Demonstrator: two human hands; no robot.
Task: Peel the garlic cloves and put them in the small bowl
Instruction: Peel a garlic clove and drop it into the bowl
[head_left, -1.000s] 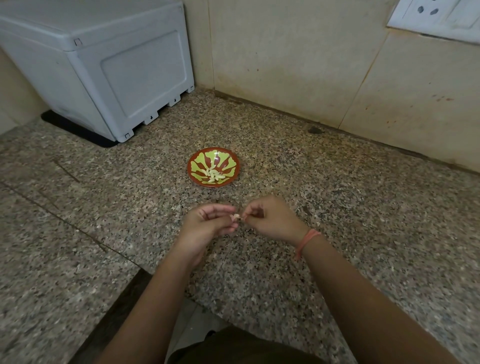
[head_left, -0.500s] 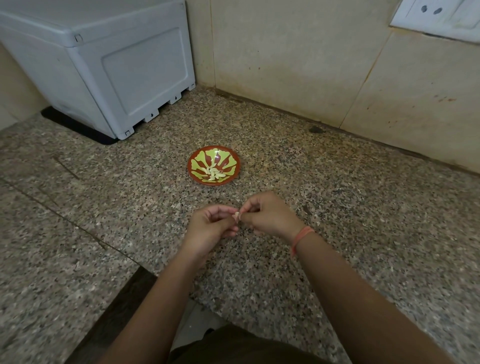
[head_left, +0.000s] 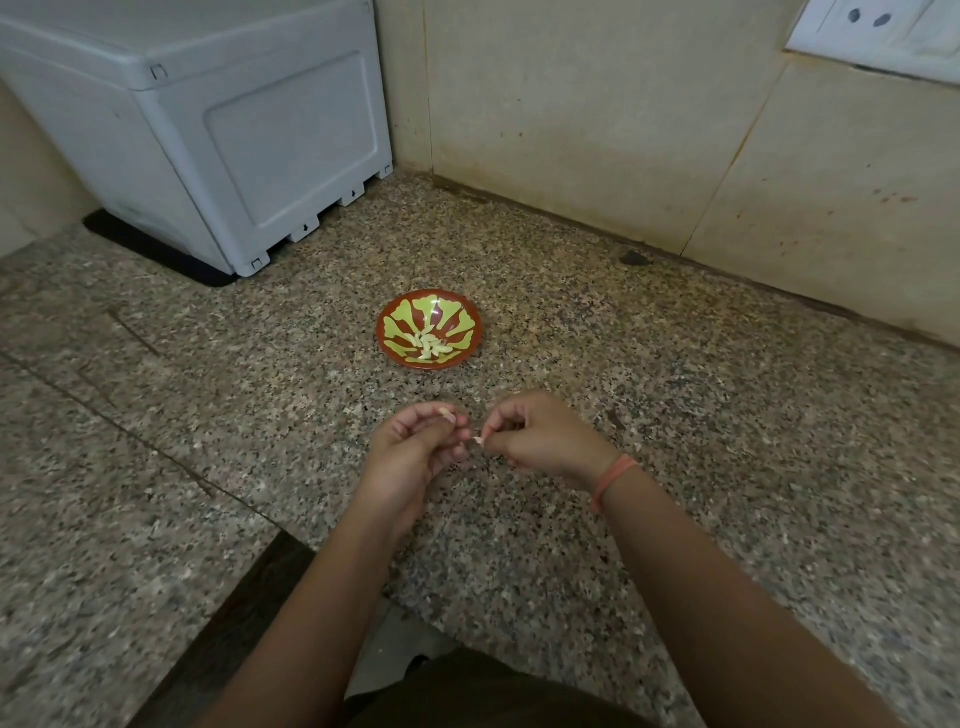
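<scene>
A small red bowl (head_left: 387, 340) with a yellow-green leaf pattern sits on the granite counter, with several peeled garlic cloves (head_left: 429, 345) inside. In front of it my two hands hover close together just above the counter. My left hand (head_left: 415, 452) has its fingers curled, and a small pale garlic clove (head_left: 447, 413) shows at its fingertips. My right hand (head_left: 543, 441), with an orange band on the wrist, pinches a tiny pale scrap of garlic skin (head_left: 477, 440) between thumb and forefinger. A narrow gap separates the two hands.
A grey plastic appliance (head_left: 223, 135) stands on a black mat at the back left. Beige wall tiles (head_left: 597, 119) close off the back, with a white socket plate (head_left: 878, 31) at the top right. The speckled granite counter (head_left: 701, 395) has its front edge near my body.
My hands were joined on the clove and have drawn slightly apart. My right hand has pulled a scrap away from the piece in my left hand. The bowl has not moved.
</scene>
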